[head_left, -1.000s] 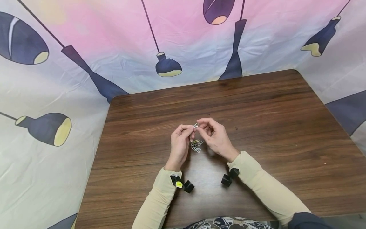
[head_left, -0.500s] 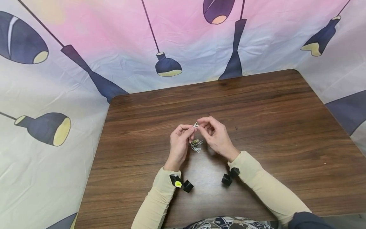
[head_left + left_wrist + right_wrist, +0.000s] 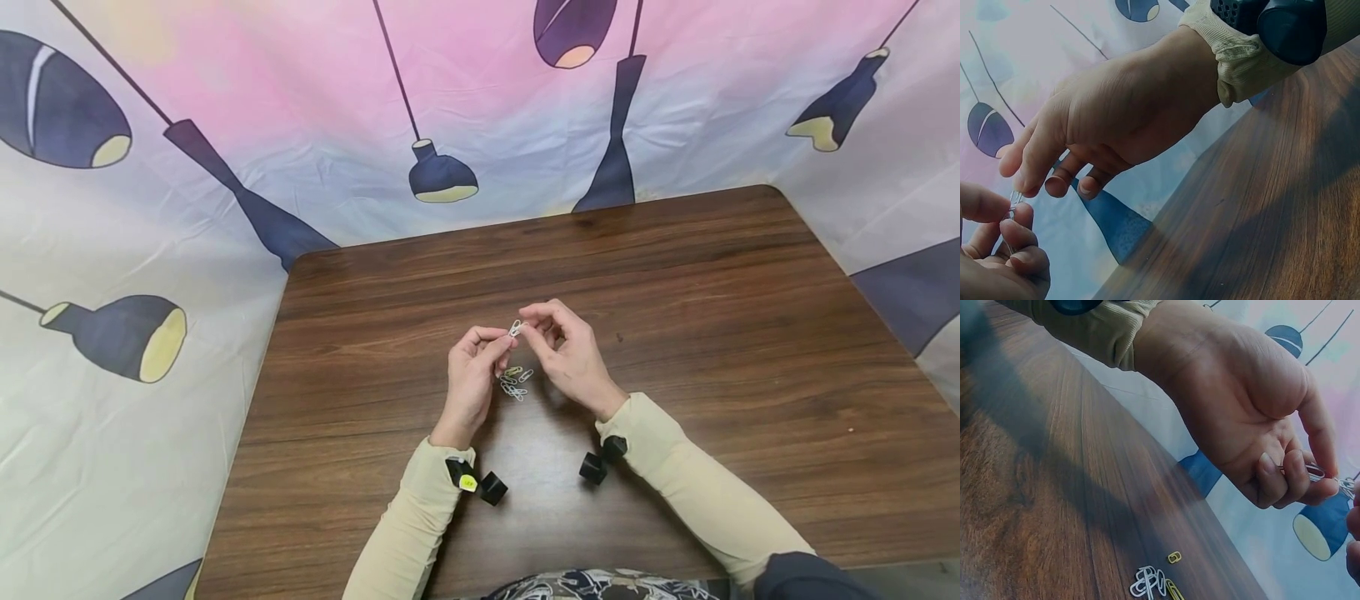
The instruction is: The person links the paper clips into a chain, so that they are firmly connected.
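Pinching white paper clips [image 3: 515, 327] between thumb and forefinger, the person's left hand [image 3: 470, 375] is just beyond and left of the loose heap of clips [image 3: 515, 390], its other fingers curled toward the palm. I can make out a thin wire loop among those fingers. To the heap's right, the right hand [image 3: 570, 358] has its thumb and forefinger almost closed, tips on the same small cluster of wire. The held clips are raised off the worktop [image 3: 712, 333], just past the heap.

Beyond the heap, the dark wood-grain surface runs well on to a far edge with rounded corners; it stretches widest to the heap's right, and the left edge lies nearer. The heap itself is bent wire, smooth white ovals overlapping, with yellow clips [image 3: 1174, 557] among them, one lying slightly apart.

On the person's side of the heap, black devices [image 3: 492, 488] sit at the cuffs of the cream sleeves [image 3: 697, 475]. Well beyond the heap hangs a creased cloth backdrop [image 3: 495, 83], pink and pale blue, printed with dark lamps.
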Action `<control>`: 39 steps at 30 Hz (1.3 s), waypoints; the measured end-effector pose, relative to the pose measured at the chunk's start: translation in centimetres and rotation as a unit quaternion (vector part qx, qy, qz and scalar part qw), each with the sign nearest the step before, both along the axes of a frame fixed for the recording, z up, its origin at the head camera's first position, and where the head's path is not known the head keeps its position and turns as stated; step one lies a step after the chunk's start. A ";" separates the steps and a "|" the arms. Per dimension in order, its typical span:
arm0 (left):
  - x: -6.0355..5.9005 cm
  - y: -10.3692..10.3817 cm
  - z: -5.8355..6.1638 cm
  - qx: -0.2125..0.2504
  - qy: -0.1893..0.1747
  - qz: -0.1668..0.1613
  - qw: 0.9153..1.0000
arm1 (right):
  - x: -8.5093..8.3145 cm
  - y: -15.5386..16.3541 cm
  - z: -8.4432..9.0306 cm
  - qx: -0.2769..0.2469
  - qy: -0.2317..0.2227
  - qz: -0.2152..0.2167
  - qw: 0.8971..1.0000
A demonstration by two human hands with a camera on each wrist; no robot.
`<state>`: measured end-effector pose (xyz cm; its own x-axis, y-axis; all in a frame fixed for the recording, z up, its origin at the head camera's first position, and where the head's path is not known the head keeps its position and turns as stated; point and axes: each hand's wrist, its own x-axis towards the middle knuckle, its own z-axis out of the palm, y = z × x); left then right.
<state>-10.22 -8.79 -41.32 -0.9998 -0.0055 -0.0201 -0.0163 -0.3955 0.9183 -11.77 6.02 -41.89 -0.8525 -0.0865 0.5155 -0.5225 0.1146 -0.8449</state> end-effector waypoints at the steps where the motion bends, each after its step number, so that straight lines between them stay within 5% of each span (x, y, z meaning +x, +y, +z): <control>1: 0.0 0.0 0.0 -0.002 0.001 0.000 1.000 | -0.1 0.0 -0.1 -0.001 0.004 -0.001 1.000; 30: 0.3 0.2 -0.1 0.002 -0.003 0.018 1.000 | -0.2 0.1 -0.9 0.030 0.132 -0.040 0.990; 39: 0.2 -0.1 -0.2 -0.018 -0.007 0.007 1.000 | 0.0 0.2 0.3 -0.006 0.097 -0.050 0.994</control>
<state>-10.00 -8.93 -41.53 -0.9992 -0.0212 -0.0338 -0.0238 -0.3628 0.9316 -11.73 6.25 -41.57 -0.7416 0.0002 0.6708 -0.6617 0.1641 -0.7316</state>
